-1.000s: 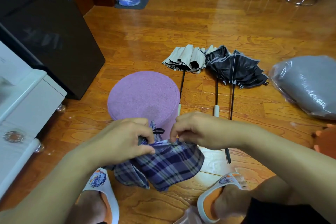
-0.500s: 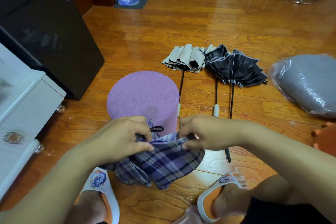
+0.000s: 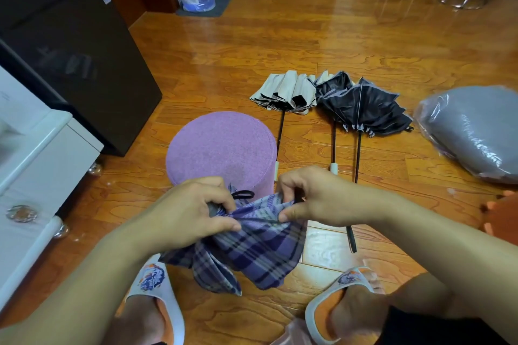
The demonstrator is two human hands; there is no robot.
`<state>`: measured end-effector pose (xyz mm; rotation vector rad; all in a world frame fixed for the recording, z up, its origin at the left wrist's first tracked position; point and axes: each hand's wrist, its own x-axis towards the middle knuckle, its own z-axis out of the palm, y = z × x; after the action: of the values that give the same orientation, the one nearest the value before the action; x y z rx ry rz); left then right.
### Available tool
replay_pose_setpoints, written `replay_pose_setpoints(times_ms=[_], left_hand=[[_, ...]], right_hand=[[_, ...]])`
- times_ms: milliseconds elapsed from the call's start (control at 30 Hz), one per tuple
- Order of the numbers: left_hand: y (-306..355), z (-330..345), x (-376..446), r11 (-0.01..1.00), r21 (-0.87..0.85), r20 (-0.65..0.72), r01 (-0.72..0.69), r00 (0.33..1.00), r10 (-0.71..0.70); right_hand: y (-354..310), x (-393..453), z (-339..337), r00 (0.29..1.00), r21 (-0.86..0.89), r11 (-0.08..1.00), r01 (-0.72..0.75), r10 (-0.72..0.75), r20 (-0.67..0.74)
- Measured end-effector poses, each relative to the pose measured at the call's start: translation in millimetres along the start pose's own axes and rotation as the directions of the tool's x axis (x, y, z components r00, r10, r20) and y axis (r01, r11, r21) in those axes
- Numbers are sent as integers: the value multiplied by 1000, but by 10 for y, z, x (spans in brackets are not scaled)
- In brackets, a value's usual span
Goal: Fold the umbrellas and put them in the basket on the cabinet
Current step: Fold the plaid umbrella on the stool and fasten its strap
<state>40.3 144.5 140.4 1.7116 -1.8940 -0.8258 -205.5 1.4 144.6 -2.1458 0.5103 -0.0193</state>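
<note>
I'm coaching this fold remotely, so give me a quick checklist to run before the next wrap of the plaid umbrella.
1. Left hand grips the plaid umbrella: ok.
2. Right hand pinches a canopy fold: ok.
3. Canopy pleats gathered flat: not ok, they hang loose.
4. Closing strap free to reach: ok.
5. Beige umbrella and black umbrella on the floor folded: not ok.
6. Basket within reach: cannot tell, not in view.

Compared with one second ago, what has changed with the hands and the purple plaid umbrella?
The right hand slid rightward, away from the left hand, drawing out a fold of the purple plaid fabric umbrella. Both hands still pinch it. The beige umbrella and black umbrella stayed on the floor.
</note>
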Motion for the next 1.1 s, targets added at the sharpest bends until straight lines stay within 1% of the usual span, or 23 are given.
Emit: replay_pose_setpoints(times_ms=[67, 133, 200, 267, 333, 400, 467, 500, 633, 833, 1000, 1100], left_hand=[[8, 6, 0, 1000, -23, -6, -3, 1000, 3], [11, 2, -5, 999, -43, -12, 0, 1000, 0], [14, -10, -10, 996, -87, -20, 8, 1000, -10], [15, -26, -12, 990, -139, -39, 26, 999, -32], [14, -51, -13, 984, -172, -70, 36, 996, -49], [16, -76, -21, 982, -185, -84, 42, 995, -59], [24, -86, -30, 983, -175, -77, 49, 995, -64], [28, -83, -29, 985, -166, -73, 52, 995, -65], [34, -41, -22, 987, -151, -71, 50, 996, -62], [61, 2, 1, 988, -155, -63, 19, 998, -29], [102, 1, 3, 981, -193, -78, -2, 997, -14], [88, -19, 3, 978, -206, -84, 24, 996, -42]], right_hand=[[-36, -18, -7, 999, 31, 1000, 4, -3, -34], [-73, -28, -36, 997, 99, 995, 12, -5, -71], [-68, -39, -80, 999, 198, 980, -28, 33, -21], [-24, -37, -129, 995, 179, 979, -100, 93, 45], [25, -28, -167, 990, 190, 972, -141, 143, 3], [63, -18, -202, 980, 299, 942, -150, 181, -82], [62, -33, -222, 976, 358, 925, -130, 182, -117], [48, -41, -230, 980, 364, 924, -115, 165, -111], [-30, -60, -209, 994, 257, 964, -71, 91, -68], [-14, 15, -149, 978, 235, 970, -63, 108, -181], [-45, -23, -259, 978, 192, 981, -33, 71, -195], [-40, -35, -261, 978, 130, 991, -13, 40, -205]])
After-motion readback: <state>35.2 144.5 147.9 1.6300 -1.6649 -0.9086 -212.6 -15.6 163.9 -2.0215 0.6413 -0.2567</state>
